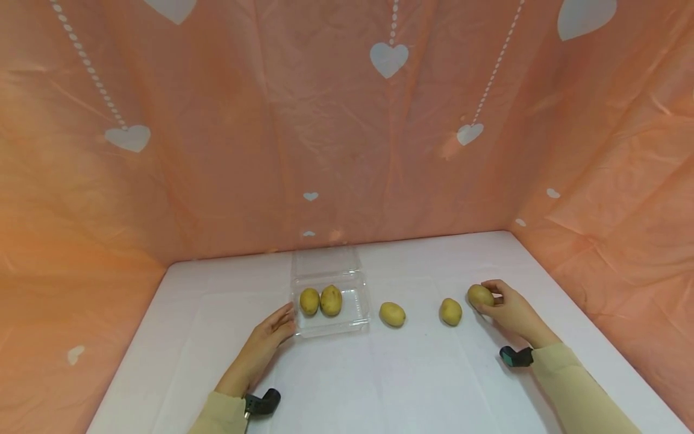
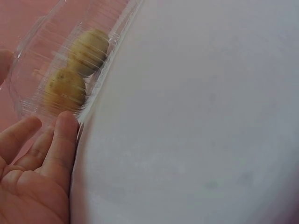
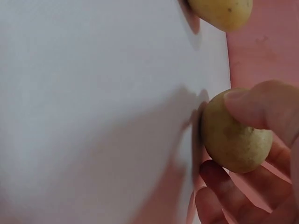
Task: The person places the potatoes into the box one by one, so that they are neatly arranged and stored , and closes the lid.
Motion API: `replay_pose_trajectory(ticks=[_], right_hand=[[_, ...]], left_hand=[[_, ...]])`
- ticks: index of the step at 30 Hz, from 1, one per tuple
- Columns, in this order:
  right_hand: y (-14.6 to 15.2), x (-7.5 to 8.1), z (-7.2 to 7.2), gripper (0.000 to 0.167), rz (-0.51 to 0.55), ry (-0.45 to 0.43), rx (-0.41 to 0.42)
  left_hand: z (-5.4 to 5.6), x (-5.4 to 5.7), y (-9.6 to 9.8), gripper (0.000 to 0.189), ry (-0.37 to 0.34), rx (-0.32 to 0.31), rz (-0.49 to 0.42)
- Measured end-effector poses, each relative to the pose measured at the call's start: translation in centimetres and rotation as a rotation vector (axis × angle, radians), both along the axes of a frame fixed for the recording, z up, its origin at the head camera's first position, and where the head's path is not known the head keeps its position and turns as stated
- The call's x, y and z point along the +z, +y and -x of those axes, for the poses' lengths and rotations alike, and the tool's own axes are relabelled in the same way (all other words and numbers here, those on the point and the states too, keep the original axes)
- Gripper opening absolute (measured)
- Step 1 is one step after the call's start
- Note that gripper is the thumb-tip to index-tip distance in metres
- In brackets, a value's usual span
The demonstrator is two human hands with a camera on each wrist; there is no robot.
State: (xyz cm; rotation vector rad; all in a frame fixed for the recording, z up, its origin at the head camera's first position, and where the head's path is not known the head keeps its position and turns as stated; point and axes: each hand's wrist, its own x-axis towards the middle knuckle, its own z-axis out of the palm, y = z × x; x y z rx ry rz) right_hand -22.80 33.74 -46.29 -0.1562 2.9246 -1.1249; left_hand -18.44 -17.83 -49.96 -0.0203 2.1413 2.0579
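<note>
A clear plastic clamshell box (image 1: 355, 328) stands with its lid folded back, and two potatoes (image 1: 331, 301) lie in its left part. At the box's left side my left hand (image 1: 267, 334) touches the wall with its fingers fairly straight, as the left wrist view (image 2: 37, 186) also shows. On the right, my right hand (image 1: 506, 310) holds a potato (image 3: 233, 140) between thumb and fingers, at or just above the table. Two more potatoes lie between the box and that hand: one potato (image 1: 393, 314) near the box, another potato (image 1: 450, 311) nearer the hand.
A white cloth covers the table (image 1: 390, 380). Orange sheeting (image 1: 347, 144) with white hearts hangs behind it and at both sides. The transparent lid (image 1: 325, 261) lies toward the back edge. Each wrist carries a small dark camera (image 1: 264, 402).
</note>
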Motion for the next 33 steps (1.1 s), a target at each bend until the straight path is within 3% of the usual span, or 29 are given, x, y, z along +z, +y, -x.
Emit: replay_pose_trajectory(ticks=[19, 33], right_hand=[[-0.7, 0.2, 0.1, 0.052, -0.094, 0.054, -0.028], [-4.4, 2.3, 1.3, 0.069, -0.027, 0.174, 0.021]], left_hand=[[0.0, 0.0, 0.0, 0.059, 0.002, -0.010, 0.010], [0.1, 0.1, 0.0, 0.059, -0.004, -0.014, 0.018]])
